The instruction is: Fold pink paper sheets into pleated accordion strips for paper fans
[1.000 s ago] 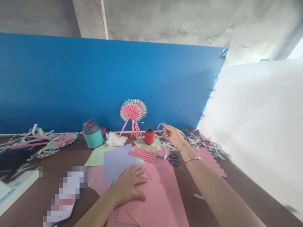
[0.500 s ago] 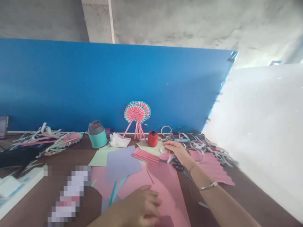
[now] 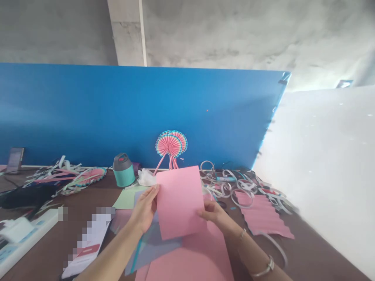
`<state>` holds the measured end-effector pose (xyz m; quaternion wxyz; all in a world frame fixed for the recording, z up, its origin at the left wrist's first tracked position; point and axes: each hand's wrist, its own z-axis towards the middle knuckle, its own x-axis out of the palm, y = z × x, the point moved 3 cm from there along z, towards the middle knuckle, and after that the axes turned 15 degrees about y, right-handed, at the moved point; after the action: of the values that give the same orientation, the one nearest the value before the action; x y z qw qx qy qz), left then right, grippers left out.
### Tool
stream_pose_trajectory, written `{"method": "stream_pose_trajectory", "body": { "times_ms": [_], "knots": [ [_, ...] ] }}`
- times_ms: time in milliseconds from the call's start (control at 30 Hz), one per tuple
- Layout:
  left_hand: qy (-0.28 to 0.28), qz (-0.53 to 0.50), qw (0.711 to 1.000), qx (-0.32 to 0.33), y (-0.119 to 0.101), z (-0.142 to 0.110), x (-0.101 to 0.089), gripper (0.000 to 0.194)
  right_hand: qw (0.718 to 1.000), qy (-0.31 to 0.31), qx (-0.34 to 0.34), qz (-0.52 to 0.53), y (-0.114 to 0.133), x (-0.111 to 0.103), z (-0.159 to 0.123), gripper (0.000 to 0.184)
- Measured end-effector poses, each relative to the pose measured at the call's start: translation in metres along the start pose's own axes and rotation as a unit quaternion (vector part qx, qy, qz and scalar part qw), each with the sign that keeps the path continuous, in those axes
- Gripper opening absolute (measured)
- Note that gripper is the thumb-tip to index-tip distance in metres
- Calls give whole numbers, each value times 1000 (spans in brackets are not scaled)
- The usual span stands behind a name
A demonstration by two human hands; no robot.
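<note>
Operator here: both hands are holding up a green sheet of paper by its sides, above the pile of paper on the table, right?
Not green: the head view shows the left hand and right hand holding up a pink sheet of paper by its sides, above the pile of paper on the table.

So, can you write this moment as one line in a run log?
Left hand: holding pink paper sheet by its edge | Right hand: holding same sheet | Below hands: lilac paper
</note>
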<state>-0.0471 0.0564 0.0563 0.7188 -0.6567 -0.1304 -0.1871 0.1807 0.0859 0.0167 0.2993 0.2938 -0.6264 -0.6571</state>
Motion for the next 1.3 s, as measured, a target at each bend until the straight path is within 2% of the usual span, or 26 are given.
{"method": "stream_pose_trajectory", "body": {
  "times_ms": [100,200,267,300,333,400,433,467,500,533,567,633,667,800,900,967,1000,1033,1067,1100,1167,1233,1267,1300],
  "knots": [
    [40,39,998,43,-10,5,4,39,991,-88,-25,-101,-3,-1,-2,34],
    [121,150,977,86,-19,3,6,30,936,-196,-112,-269,-3,-11,-7,27],
    [186,263,938,129,-20,-3,7,19,901,-208,-148,-351,-6,-18,-8,24],
    [209,326,906,171,-20,-8,7,17,891,-199,-154,-378,-9,-21,-7,26],
    [228,397,862,217,-18,-15,8,15,885,-187,-148,-400,-13,-24,-5,28],
    [245,548,744,294,-10,-30,13,23,874,-167,-122,-441,-23,-28,-1,27],
    [259,608,676,325,-4,-40,18,30,869,-161,-108,-454,-27,-29,2,25],
    [254,656,621,346,2,-49,22,37,868,-138,-100,-466,-31,-29,5,24],
    [225,680,585,380,6,-59,25,40,869,-110,-99,-473,-35,-28,7,23],
    [217,706,552,387,13,-67,29,41,870,-76,-102,-476,-38,-26,9,23],
    [210,725,533,382,19,-73,32,41,872,-44,-106,-477,-41,-24,11,24],
    [189,744,523,370,31,-82,35,38,874,-17,-108,-474,-45,-22,12,30],
    [173,750,527,360,38,-84,34,36,875,-22,-104,-473,-46,-22,13,33],
    [163,774,516,329,69,-84,35,25,884,-67,-112,-449,-49,-31,13,45],
    [171,778,504,333,77,-82,44,13,900,-101,-106,-410,-50,-43,12,43],
    [176,773,506,341,67,-81,52,11,913,-121,-86,-381,-51,-51,10,39],
    [179,770,510,339,58,-80,56,19,918,-131,-77,-366,-51,-55,8,38],
    [172,764,530,325,47,-77,58,28,922,-143,-70,-352,-52,-58,7,36],
    [155,749,565,311,35,-73,58,33,925,-160,-67,-339,-52,-60,5,35],
    [144,724,607,295,24,-68,57,35,926,-180,-65,-326,-51,-60,3,33],
    [126,630,727,243,9,-52,50,30,928,-212,-64,-300,-47,-58,1,30],
    [111,468,866,138,8,-31,36,23,936,-213,-61,-274,-41,-50,0,27],
    [88,369,921,89,12,-22,27,22,941,-203,-61,-263,-36,-46,0,26],
    [78,266,960,45,18,-14,20,23,950,-176,-59,-250,-32,-41,0,26]
  ]
}}
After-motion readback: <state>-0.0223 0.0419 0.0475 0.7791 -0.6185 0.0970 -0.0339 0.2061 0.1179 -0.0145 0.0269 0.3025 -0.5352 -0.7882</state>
